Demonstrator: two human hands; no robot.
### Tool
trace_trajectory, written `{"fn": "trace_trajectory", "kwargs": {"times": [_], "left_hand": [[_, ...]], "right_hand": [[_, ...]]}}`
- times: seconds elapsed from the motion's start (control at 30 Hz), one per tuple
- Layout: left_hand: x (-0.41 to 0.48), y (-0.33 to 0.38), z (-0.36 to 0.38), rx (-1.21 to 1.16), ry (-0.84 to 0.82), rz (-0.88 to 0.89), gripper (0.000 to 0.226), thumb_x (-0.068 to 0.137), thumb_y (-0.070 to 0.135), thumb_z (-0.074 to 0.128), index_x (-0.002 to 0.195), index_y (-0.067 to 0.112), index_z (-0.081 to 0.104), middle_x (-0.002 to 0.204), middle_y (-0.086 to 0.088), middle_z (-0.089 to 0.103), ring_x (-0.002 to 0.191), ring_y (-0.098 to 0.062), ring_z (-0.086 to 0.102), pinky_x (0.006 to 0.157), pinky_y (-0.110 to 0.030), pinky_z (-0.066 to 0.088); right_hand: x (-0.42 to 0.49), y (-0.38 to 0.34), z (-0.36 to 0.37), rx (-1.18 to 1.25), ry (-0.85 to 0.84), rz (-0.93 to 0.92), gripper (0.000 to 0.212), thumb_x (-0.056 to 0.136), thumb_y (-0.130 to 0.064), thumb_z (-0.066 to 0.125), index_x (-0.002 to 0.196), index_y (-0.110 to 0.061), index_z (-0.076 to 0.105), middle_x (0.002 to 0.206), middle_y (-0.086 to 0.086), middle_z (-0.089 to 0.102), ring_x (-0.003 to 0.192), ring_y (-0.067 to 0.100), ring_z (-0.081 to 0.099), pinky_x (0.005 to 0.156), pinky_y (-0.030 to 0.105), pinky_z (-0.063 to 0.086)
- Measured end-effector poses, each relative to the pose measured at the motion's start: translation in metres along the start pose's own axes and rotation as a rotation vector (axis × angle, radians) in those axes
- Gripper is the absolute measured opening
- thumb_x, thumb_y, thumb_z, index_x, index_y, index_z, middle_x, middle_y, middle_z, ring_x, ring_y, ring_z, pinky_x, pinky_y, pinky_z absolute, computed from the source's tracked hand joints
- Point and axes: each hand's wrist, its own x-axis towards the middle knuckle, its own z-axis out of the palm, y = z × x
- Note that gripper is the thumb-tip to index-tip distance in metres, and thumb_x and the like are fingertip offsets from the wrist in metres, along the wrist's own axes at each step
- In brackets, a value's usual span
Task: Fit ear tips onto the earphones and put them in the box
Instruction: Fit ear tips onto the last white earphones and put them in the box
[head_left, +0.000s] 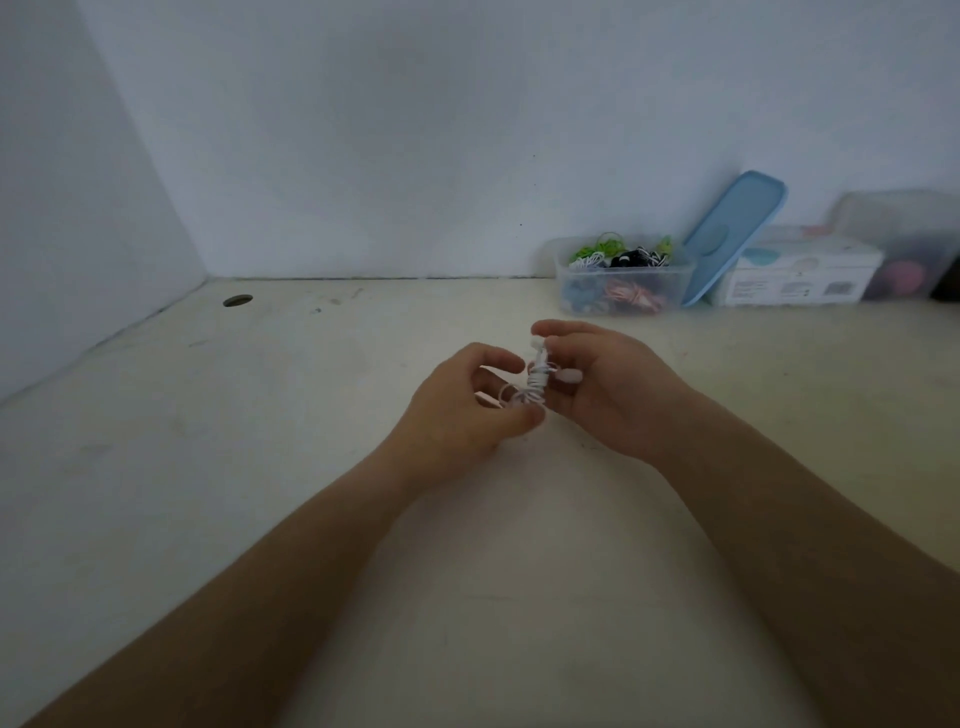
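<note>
A pair of white wired earphones (537, 380), its cord wound into a small bundle, is held between both hands over the middle of the table. My left hand (464, 410) pinches the lower part of the bundle with thumb and fingers. My right hand (605, 376) grips the upper part, with a white earbud sticking up by its fingertips. Whether an ear tip sits on the bud is too small to tell. A clear plastic box (623, 275) holding several coloured earphones stands at the back right against the wall.
A blue lid (732, 234) leans on the clear box. To its right sit a white carton (795, 273) and a frosted container (904, 244). A cable hole (237, 300) is in the pale table (311, 415) at the back left. Walls close off the left and rear.
</note>
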Motion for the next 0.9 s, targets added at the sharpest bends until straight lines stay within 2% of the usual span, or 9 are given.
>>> {"fn": "trace_trajectory", "kwargs": {"times": [0.1,0.17,0.23,0.37,0.5,0.6,0.73,0.83,0.9], "left_hand": [[0.001,0.008,-0.004,-0.026,0.022,0.016,0.038,0.077,0.015,0.082,0.108,0.02,0.062,0.087,-0.003,0.072,0.066,-0.021,0.071,0.054,-0.028,0.055],[0.003,0.014,-0.004,-0.015,0.037,0.028,0.037,0.077,0.015,0.083,0.106,0.019,0.061,0.085,-0.003,0.073,0.064,-0.019,0.07,0.053,-0.027,0.055],[0.008,0.019,-0.002,-0.006,0.05,0.036,0.036,0.076,0.015,0.083,0.104,0.019,0.06,0.083,-0.004,0.073,0.061,-0.016,0.068,0.05,-0.026,0.052],[0.024,0.035,0.003,0.004,0.074,0.046,0.034,0.075,0.015,0.084,0.101,0.017,0.062,0.084,-0.006,0.071,0.065,-0.012,0.067,0.052,-0.024,0.052],[0.058,0.053,0.014,-0.032,0.104,0.07,0.034,0.075,0.01,0.083,0.103,0.014,0.063,0.087,-0.007,0.07,0.07,-0.016,0.067,0.06,-0.029,0.059],[0.095,0.057,0.027,-0.064,0.12,0.046,0.035,0.074,0.003,0.081,0.103,0.012,0.064,0.09,-0.009,0.071,0.072,-0.017,0.067,0.067,-0.035,0.061],[0.152,0.055,0.046,-0.06,0.161,0.039,0.033,0.07,-0.001,0.081,0.095,0.016,0.066,0.09,-0.011,0.072,0.073,-0.021,0.068,0.073,-0.045,0.062],[0.191,0.06,0.057,0.027,0.172,0.086,0.032,0.071,0.005,0.081,0.097,0.018,0.068,0.09,-0.004,0.071,0.078,-0.018,0.069,0.075,-0.036,0.061],[0.211,0.064,0.062,0.106,0.18,0.107,0.034,0.072,0.009,0.081,0.103,0.017,0.069,0.093,0.0,0.068,0.081,-0.014,0.066,0.076,-0.028,0.057]], "right_hand": [[0.0,0.0,-0.002,-0.062,0.056,0.023,0.025,0.092,0.004,0.049,0.096,-0.005,0.072,0.093,0.018,0.066,0.084,0.026,0.064,0.068,0.029,0.057],[-0.001,-0.004,-0.006,-0.101,0.064,0.036,0.025,0.092,0.002,0.049,0.093,-0.004,0.073,0.103,0.024,0.066,0.092,0.029,0.065,0.074,0.032,0.056],[-0.001,-0.009,-0.008,-0.143,0.023,0.047,0.022,0.093,0.0,0.051,0.094,-0.003,0.072,0.108,0.026,0.065,0.091,0.03,0.065,0.071,0.033,0.056],[0.004,-0.031,-0.009,-0.067,0.063,0.085,0.018,0.094,-0.009,0.052,0.095,0.0,0.068,0.096,0.02,0.065,0.069,0.022,0.064,0.055,0.028,0.054],[0.013,-0.061,-0.022,-0.09,0.116,0.06,0.017,0.095,-0.01,0.051,0.104,0.0,0.061,0.085,0.015,0.064,0.063,0.019,0.06,0.056,0.029,0.052],[0.028,-0.087,-0.039,-0.104,0.175,0.041,0.013,0.095,-0.007,0.049,0.09,0.0,0.06,0.069,0.011,0.061,0.058,0.018,0.055,0.06,0.031,0.05],[0.058,-0.12,-0.059,-0.073,0.255,-0.003,0.013,0.091,-0.002,0.05,0.085,0.003,0.06,0.074,0.013,0.057,0.06,0.019,0.051,0.057,0.029,0.051],[0.084,-0.143,-0.072,-0.08,0.305,-0.017,0.013,0.091,-0.001,0.05,0.085,0.004,0.061,0.078,0.015,0.058,0.062,0.02,0.053,0.048,0.024,0.051],[0.1,-0.157,-0.077,-0.108,0.341,-0.046,0.013,0.092,0.0,0.05,0.084,0.004,0.06,0.077,0.016,0.059,0.064,0.021,0.055,0.052,0.025,0.055]]}}
